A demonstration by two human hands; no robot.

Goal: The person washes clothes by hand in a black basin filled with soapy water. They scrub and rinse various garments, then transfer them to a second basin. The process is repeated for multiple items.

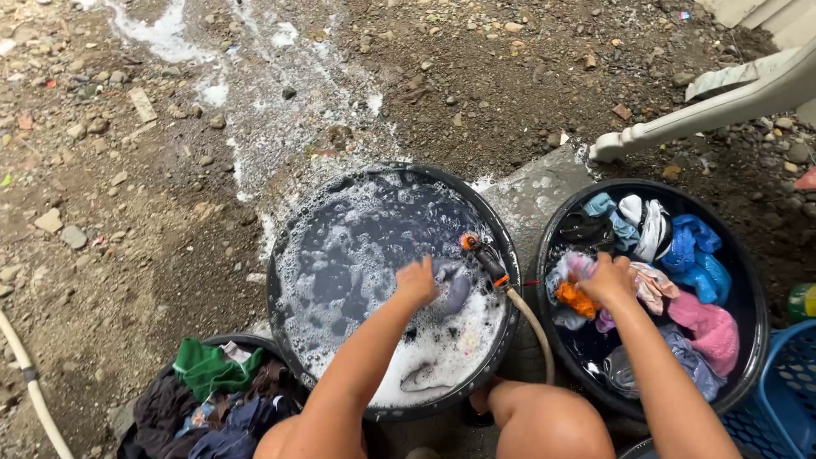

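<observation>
Centre frame, left hand [417, 281] fingers clutch soaked grey cloth [450, 289]: limp, heavy, slippery; right hand [608, 279] fingers pinch orange garment [576, 298]; grip bunched folds.

Ground [127, 212]: bare packed dirt, brown, strewn with small stones and pebbles.
Wet streak [255, 93]: white soapy foam runs from 11 o'clock down toward the centre.
Slab [535, 191]: grey concrete patch just right of centre.
Furniture: white plastic chair leg [705, 106] at 2 o'clock.
Hose [34, 391]: pale length crosses the ground at 8 o'clock.
Light: even outdoor daylight, soft shadows.
</observation>
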